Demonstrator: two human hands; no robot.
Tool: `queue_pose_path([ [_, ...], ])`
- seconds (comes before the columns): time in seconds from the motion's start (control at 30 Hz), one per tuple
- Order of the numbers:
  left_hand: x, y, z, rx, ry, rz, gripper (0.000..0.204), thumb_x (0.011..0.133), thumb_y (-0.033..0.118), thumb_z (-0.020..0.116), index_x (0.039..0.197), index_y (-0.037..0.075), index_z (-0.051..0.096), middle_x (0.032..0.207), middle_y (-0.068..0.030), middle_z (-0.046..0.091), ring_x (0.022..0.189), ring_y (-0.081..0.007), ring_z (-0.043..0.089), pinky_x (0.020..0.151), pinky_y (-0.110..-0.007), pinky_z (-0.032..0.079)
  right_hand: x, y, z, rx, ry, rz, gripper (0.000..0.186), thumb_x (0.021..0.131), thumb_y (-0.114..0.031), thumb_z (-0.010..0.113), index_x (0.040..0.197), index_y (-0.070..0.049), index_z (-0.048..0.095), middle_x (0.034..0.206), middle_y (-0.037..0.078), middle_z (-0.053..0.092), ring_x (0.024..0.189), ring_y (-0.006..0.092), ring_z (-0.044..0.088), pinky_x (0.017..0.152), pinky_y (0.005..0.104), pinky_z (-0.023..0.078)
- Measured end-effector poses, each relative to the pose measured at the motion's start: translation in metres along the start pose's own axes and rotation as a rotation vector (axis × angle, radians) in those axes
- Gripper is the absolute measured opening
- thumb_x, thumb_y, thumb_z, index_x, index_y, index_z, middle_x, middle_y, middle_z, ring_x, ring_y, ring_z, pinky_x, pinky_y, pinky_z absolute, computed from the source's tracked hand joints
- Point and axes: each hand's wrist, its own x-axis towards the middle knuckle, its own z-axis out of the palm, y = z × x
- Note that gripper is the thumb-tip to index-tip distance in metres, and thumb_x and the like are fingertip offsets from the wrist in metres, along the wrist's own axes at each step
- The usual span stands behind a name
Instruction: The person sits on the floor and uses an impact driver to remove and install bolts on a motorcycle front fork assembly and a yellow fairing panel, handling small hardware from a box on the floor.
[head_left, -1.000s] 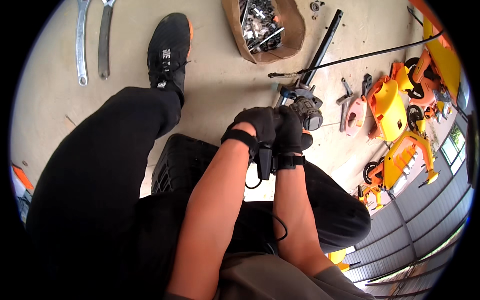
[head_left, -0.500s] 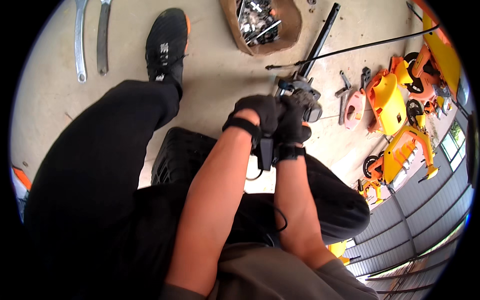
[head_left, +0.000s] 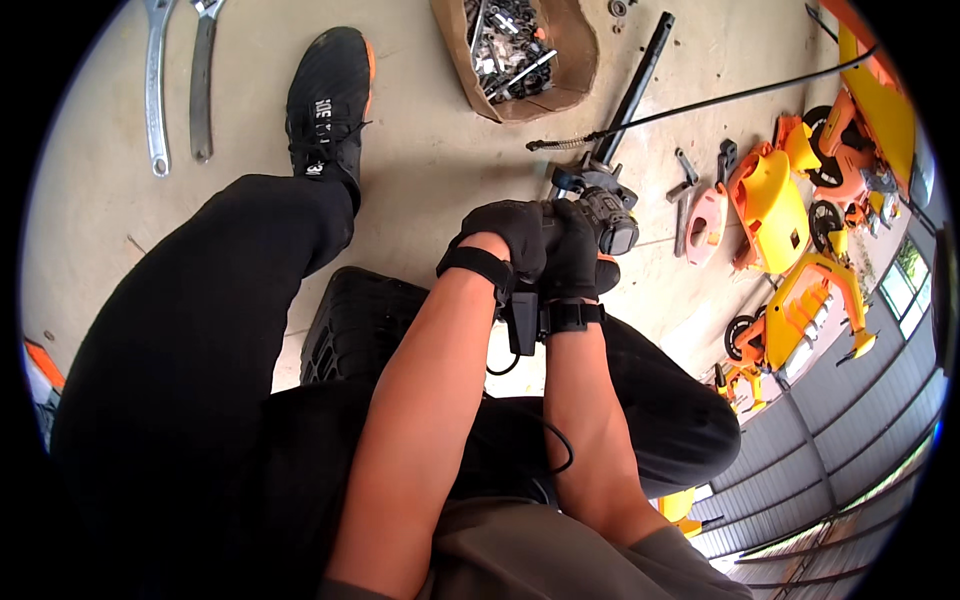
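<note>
My left hand (head_left: 503, 238), in a black glove, is closed beside my right hand; what its fingers hold is hidden. My right hand (head_left: 570, 248), gloved too, is closed against a dark, ribbed, rounded part (head_left: 610, 220), but its grip is covered by the glove. Just beyond the hands, a metal clamp-like assembly (head_left: 592, 178) sits at the near end of a black tube (head_left: 640, 88) slanting away to the right. A small black box (head_left: 521, 322) with a thin cable hangs between my wrists. A black cable (head_left: 700, 105) with a spring at its end crosses the tube.
An open cardboard box (head_left: 582, 85) of loose hardware stands ahead. Two large wrenches (head_left: 158, 90) lie at the far left. A black crate (head_left: 360, 315) is beside my knee. Orange and yellow scooter parts (head_left: 770, 210) lie at right, with a pink panel (head_left: 707, 225) nearer.
The view has shifted slightly, so the floor objects sit a little lower. Both hands stay closed together at the assembly; the dark rounded part has turned a little.
</note>
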Motion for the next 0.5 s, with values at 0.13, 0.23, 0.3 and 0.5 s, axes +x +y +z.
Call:
queue_pose_path([
  [0.13,0.000,-0.002,-0.016,-0.025,-0.061,-0.007,0.046,0.072,0.029,0.065,0.109,0.002,0.066,0.109,-0.0257,0.065,0.104,-0.0377,0.063,0.091,-0.043,0.050,-0.025,-0.015,0.025,-0.253,-0.003,-0.123,0.016,0.089,-0.019,0.058,0.092,-0.004,0.065,0.083,0.006,0.064,0.075,0.0179,0.059,0.070,0.0287,0.048],
  [0.23,0.002,0.001,-0.016,0.020,-0.048,0.007,0.043,0.069,0.027,0.067,0.104,0.001,0.066,0.108,-0.0232,0.066,0.100,-0.0384,0.064,0.086,-0.045,0.051,-0.012,-0.012,0.014,-0.093,-0.060,0.015,0.015,0.088,-0.017,0.059,0.090,-0.005,0.066,0.083,0.008,0.065,0.074,0.0199,0.060,0.069,0.0293,0.048],
  [0.3,-0.003,0.011,-0.022,0.067,-0.015,0.018,0.041,0.066,0.027,0.069,0.097,0.000,0.067,0.102,-0.0226,0.068,0.098,-0.0369,0.065,0.084,-0.045,0.052,-0.009,-0.014,0.005,-0.648,-0.131,-0.316,0.014,0.089,-0.016,0.058,0.090,-0.003,0.066,0.084,0.009,0.066,0.075,0.0209,0.061,0.070,0.0298,0.049],
  [0.5,-0.002,0.010,-0.001,-0.073,0.036,-0.040,0.043,0.064,0.020,0.068,0.100,-0.002,0.066,0.102,-0.0267,0.067,0.098,-0.0377,0.066,0.084,-0.043,0.053,0.000,0.002,-0.012,-0.026,0.010,0.043,0.019,0.088,-0.012,0.054,0.099,-0.002,0.066,0.087,0.009,0.065,0.082,0.0200,0.061,0.076,0.0305,0.049],
])
